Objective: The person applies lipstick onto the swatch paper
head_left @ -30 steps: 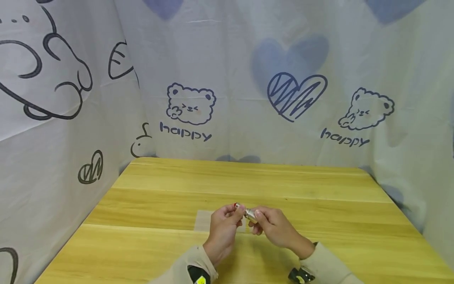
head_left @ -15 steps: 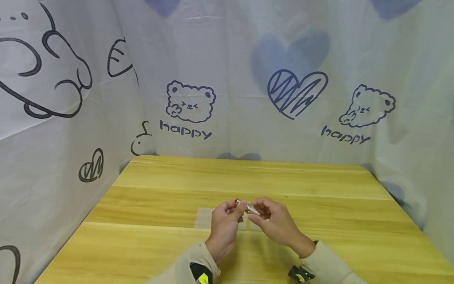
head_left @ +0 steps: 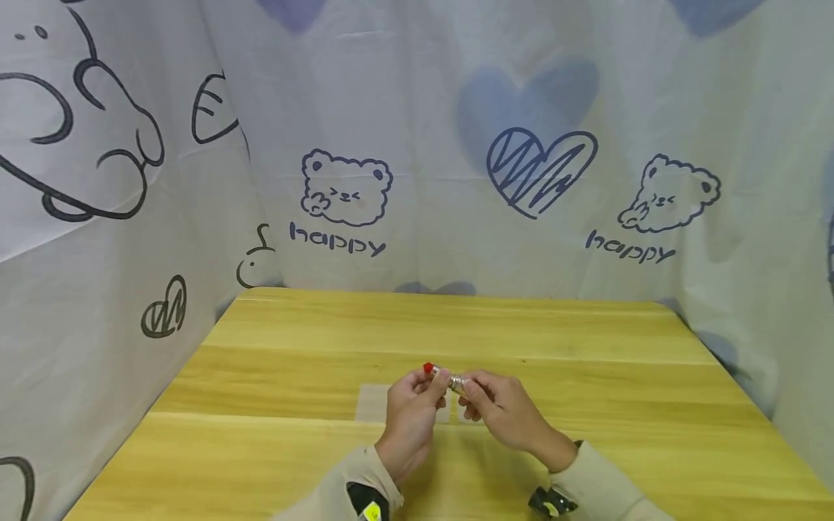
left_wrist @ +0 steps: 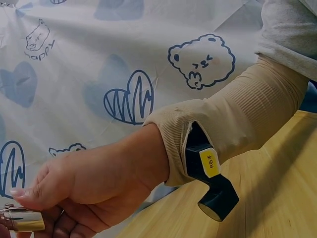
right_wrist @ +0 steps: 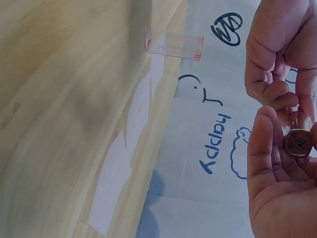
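Observation:
A lipstick [head_left: 457, 384] with a red tip and a shiny gold-silver tube is between the two hands above the table. My left hand [head_left: 412, 421] pinches its upper part between thumb and fingers, the red bullet pointing up and left. My right hand [head_left: 517, 416] grips the base with thumb and fingers. In the left wrist view the right hand [left_wrist: 84, 181] holds the metal tube [left_wrist: 27, 220]. The right wrist view shows the dark label on the end of the lipstick [right_wrist: 298, 144], between the left hand [right_wrist: 282, 44] above and the right hand [right_wrist: 277, 188] below.
A clear plastic piece [right_wrist: 173, 45] with red marks lies near whitish strips [right_wrist: 111, 183] on the wooden table [head_left: 293, 463]. One pale patch [head_left: 371, 403] shows behind the left hand. White printed cloth [head_left: 443, 239] hangs around the table's back and sides.
More of the red tip sticks out above the left fingers. The right fingers loosened and shifted around the base half a second ago, and now grip it again. The left hand stays nearly still.

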`<state>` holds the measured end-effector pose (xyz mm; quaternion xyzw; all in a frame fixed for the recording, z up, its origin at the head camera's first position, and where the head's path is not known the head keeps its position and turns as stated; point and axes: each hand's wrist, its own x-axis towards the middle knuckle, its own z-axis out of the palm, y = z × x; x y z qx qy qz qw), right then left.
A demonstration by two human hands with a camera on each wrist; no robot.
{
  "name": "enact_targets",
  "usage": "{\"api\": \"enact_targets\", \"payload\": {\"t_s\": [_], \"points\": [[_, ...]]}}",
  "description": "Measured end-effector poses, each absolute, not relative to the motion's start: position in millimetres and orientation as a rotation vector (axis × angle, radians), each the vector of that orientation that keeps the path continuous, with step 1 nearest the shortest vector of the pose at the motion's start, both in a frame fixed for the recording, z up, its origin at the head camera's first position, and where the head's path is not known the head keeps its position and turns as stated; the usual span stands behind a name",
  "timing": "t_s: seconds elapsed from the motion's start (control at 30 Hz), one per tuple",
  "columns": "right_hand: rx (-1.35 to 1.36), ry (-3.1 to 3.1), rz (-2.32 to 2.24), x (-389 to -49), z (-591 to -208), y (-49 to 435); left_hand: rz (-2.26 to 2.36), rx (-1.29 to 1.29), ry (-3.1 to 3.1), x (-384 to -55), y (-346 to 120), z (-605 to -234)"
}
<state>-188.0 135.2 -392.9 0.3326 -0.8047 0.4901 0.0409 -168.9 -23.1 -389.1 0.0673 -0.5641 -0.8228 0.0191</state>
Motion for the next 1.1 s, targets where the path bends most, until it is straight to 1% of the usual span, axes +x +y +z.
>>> {"api": "enact_targets", "payload": {"t_s": [0.27,0.4,1.1], "points": [[0.889,-2.477,1.313,-189.7,-391.0,134.2,-2.549,0.21,-1.738,-171.5,-21.8,-387.2],[0.86,-2.451,1.291,-190.5,-390.4,133.8,-2.546,0.21,-1.743,-172.2,-20.8,-387.2],[0.944,-2.432,1.42,-188.0,-391.0,132.5,-2.55,0.223,-1.776,-167.3,-23.4,-386.5]]}}
